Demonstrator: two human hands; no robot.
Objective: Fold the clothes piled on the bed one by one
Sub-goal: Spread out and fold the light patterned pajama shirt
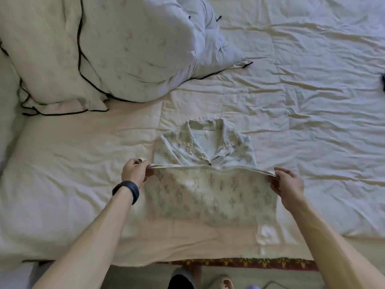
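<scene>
A pale collared shirt (208,184) with a small green print lies on the bed in front of me, collar at the far end. Its lower half is lifted and folded up toward the collar. My left hand (136,172), with a dark band on the wrist, pinches the left corner of the raised hem. At the right corner of that hem my right hand (288,185) pinches the cloth. The hem is stretched between both hands, just below the collar opening.
A cream sheet (312,101) covers the bed, wrinkled. A bunched duvet and a pillow with dark piping (104,49) lie at the far left. A dark object (383,81) shows at the right edge. The bed's near edge (145,259) runs below my arms, with slippers on the floor.
</scene>
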